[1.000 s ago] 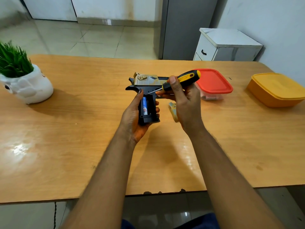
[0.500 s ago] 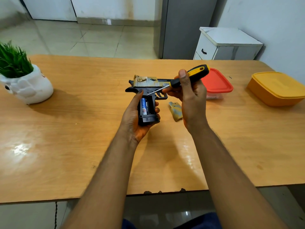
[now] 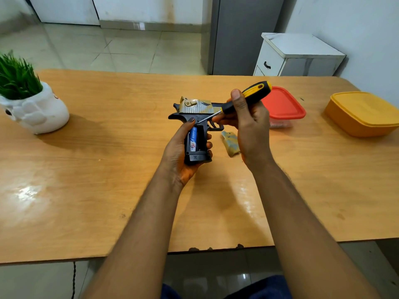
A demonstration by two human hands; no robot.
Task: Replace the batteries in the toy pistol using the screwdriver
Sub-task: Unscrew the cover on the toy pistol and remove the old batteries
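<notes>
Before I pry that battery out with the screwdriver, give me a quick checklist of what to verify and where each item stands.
1. Pistol held steady: ok. The left hand wraps the toy pistol by its handle, clear of the table.
2. Compartment open: ok. The cover lies on the table and the blue battery is exposed.
3. Tool in grip: ok. The right hand holds the screwdriver by its handle.
4. Tip placed on the battery: not ok. It sits at the compartment's top edge, beside the left thumb.
5. Second slot: cannot tell whether it holds a battery.
</notes>
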